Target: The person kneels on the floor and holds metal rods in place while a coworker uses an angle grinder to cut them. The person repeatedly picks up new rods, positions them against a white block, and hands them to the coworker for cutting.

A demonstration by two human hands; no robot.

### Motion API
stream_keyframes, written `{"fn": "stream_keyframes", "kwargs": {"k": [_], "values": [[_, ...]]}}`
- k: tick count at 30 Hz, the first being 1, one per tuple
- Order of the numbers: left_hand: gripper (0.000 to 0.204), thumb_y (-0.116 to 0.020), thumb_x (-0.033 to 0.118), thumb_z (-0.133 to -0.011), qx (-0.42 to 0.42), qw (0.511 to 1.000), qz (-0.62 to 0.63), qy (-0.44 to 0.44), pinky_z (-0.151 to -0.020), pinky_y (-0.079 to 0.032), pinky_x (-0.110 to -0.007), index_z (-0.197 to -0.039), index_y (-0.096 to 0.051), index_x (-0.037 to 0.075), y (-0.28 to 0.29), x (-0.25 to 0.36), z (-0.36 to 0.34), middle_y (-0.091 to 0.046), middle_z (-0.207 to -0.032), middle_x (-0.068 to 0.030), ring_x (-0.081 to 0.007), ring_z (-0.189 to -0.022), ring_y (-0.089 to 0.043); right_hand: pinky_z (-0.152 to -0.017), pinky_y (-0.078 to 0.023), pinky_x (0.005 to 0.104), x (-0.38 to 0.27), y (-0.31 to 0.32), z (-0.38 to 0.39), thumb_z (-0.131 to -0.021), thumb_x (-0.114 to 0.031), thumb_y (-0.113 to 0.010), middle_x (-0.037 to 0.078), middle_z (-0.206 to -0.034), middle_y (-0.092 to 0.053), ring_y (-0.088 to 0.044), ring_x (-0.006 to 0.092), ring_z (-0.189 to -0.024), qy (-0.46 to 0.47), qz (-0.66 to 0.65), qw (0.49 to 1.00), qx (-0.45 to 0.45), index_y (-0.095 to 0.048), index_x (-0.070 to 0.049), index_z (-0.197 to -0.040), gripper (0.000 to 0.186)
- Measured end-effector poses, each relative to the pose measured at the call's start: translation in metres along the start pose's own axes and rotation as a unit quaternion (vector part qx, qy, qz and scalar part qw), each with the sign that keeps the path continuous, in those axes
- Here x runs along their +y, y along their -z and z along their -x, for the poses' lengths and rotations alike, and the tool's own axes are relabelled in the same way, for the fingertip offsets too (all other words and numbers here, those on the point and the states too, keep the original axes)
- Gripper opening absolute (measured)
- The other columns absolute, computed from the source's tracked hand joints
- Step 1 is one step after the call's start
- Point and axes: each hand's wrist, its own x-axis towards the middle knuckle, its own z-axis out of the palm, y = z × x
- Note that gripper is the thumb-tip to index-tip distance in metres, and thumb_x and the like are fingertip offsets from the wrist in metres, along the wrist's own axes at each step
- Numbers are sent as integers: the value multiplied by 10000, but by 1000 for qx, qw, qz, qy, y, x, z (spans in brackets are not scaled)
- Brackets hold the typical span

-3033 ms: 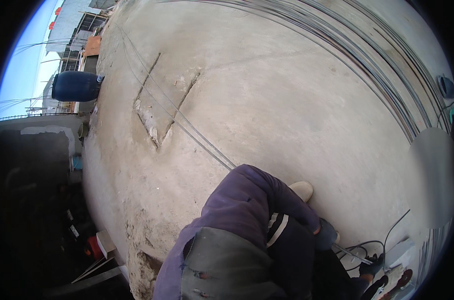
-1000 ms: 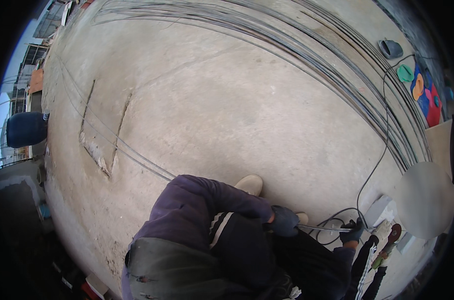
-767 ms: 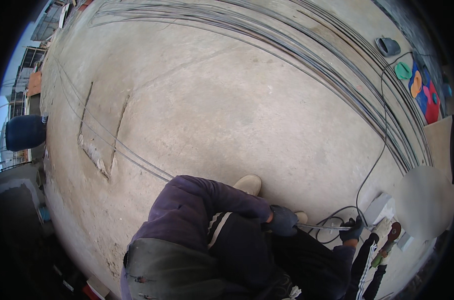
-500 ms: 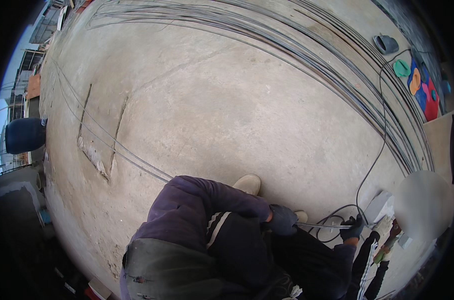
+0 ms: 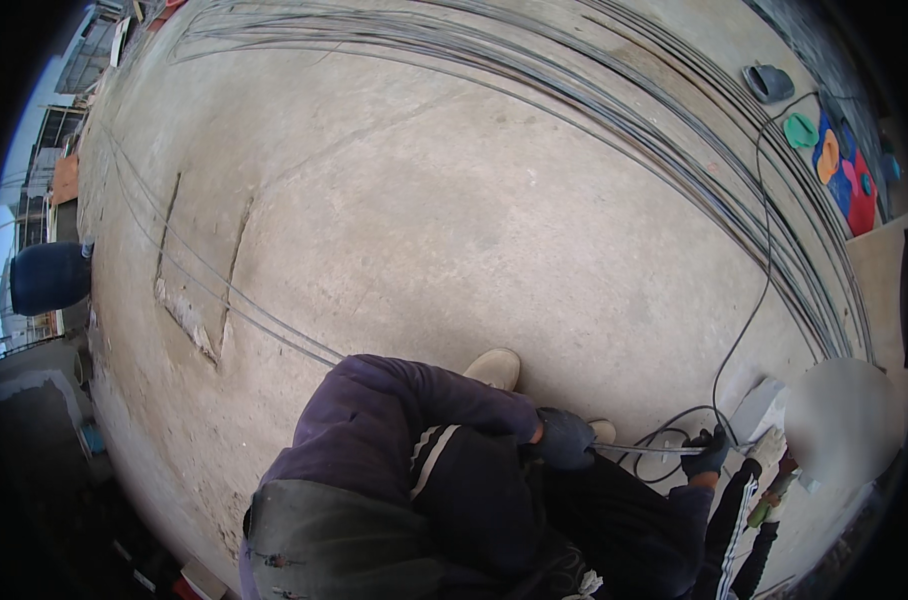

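Both my hands wear dark gloves and are closed on thin grey steel rods (image 5: 649, 450). My left hand (image 5: 566, 438) grips them beside my knee, its fingers mostly turned out of sight. Farther right, my right hand (image 5: 707, 452) is wrapped round the rods near their ends. The same rods run back under my left arm and out across the floor to the far left. Just beyond my right hand, a co-worker's pale-gloved hand (image 5: 769, 448) is at the rod ends. A green tool (image 5: 767, 508), its kind unclear, is by the co-worker's other hand.
A black cable (image 5: 752, 330) loops on the floor near my right hand. Beside it stands a grey block (image 5: 760, 408). A long bundle of steel rods (image 5: 614, 125) curves across the far side. Coloured sandals (image 5: 827, 158) and a dark bucket (image 5: 769, 84) lie at far right.
The co-worker's pale-gloved hand has come forward to the rod ends, and the co-worker's head has moved slightly nearer. My hands keep nearly the same place and grip.
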Motion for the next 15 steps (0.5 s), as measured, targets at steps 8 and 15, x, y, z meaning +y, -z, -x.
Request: {"fn": "stream_keyframes", "kwargs": {"k": [8,15], "values": [[504,-525,460,-927,1,1000,13,-19,-924,-496,-491,-1149,-650,25,-9,-16,-5,-684,-1079,-228,-394,-1031,-657,-622,-453,459,14,0,5,-931,-393,-531,30,-781,-534,-495,243,-559,7,-7,1000,-5,-531,-149,-1075,283],[515,-470,503,-973,-31,998,52,34,-864,-500,-456,-1118,-664,48,6,-2,-9,-699,-983,-221,-390,-959,-670,-565,-446,444,4,-53,49,-916,-295,-571,62,-714,-510,-479,234,-542,31,-57,997,-39,-547,-136,-925,161]]}}
